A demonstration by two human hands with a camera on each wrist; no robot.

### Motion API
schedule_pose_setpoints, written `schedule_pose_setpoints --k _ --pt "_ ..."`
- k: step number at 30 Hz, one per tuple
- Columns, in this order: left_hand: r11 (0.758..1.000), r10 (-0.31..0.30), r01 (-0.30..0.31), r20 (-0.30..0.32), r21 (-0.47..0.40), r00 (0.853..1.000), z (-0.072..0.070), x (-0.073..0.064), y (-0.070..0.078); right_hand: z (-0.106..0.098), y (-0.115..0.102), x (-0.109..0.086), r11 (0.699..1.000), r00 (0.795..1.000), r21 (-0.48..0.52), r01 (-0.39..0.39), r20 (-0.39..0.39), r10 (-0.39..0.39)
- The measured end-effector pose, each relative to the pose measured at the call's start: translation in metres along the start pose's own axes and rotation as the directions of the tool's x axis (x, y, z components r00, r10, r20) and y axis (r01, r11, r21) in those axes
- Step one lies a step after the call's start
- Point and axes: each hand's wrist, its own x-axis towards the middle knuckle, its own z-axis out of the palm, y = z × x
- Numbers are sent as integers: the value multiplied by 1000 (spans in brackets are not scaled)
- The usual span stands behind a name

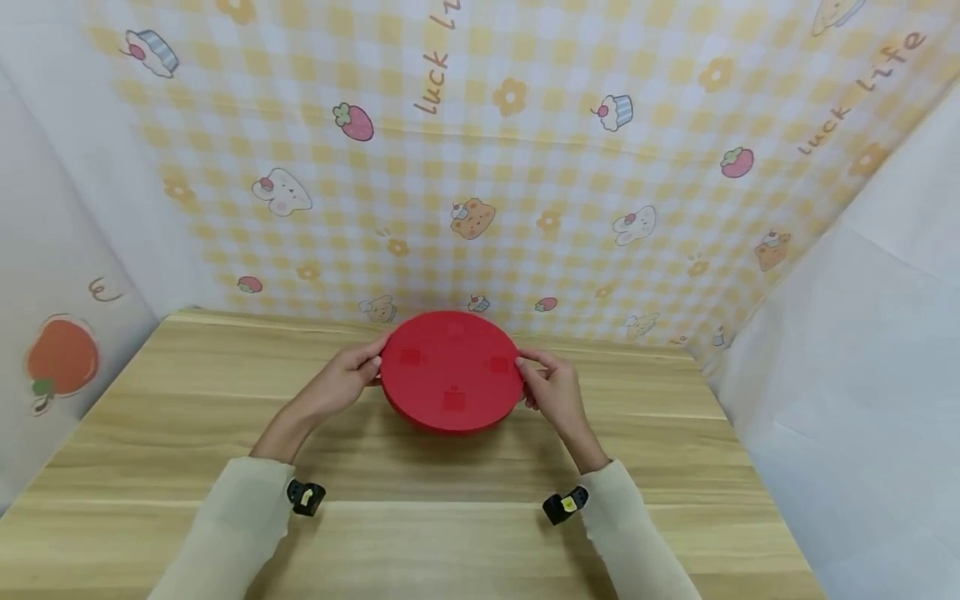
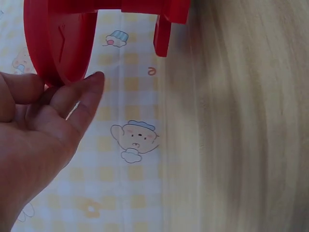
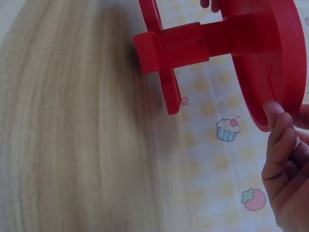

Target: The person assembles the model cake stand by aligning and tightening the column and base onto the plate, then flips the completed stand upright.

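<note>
Between my two hands is a red plastic stand [image 1: 452,371] with a round flat top, upright near the back of the table. My left hand [image 1: 341,383] pinches the left edge of the top, thumb above and fingers underneath. On the opposite edge my right hand [image 1: 557,396] pinches the rim in the same way. Under the top, the right wrist view shows a thick central column [image 3: 186,46] and flat crossed feet [image 3: 170,92] close to the tabletop. Shallow square marks show on the top's surface.
The wood-grain table [image 1: 450,542] ends at a yellow checked cloth backdrop [image 1: 510,167] just behind the stand. White sheeting [image 1: 862,350] hangs at the right, and a white panel [image 1: 45,208] stands at the left. Each sleeve has a small black wrist device [image 1: 306,497] near its cuff.
</note>
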Motion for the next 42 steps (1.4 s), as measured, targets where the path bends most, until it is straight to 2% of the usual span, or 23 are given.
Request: schedule_pose_setpoints --k 4,7,12,17,22,26,32,42 --pt "1000 -18 18 16 20 1000 3 0 -3 2 24 6 1000 999 -17 -10 -34 10" --pt "1000 -17 16 22 26 1000 6 0 -5 1 27 5 1000 999 -8 -10 -33 10" --pt "1000 -16 15 30 28 999 5 -5 -8 4 28 3 998 999 37 -47 9 46" --pt "996 -53 52 16 71 998 3 -8 -7 7 25 4 994 997 74 -74 30 72" --pt "990 -80 80 -9 116 997 5 -8 -6 7 21 2 977 987 148 -155 74 145" --pt "990 -84 85 -14 112 996 8 -6 -5 6 21 -1 969 983 166 -183 65 175" --pt "989 -95 97 -26 116 995 17 -5 -2 2 27 -2 973 984 153 -176 42 171" --pt "981 -101 104 -27 163 995 16 -9 0 7 26 -5 964 980 178 -199 31 197"
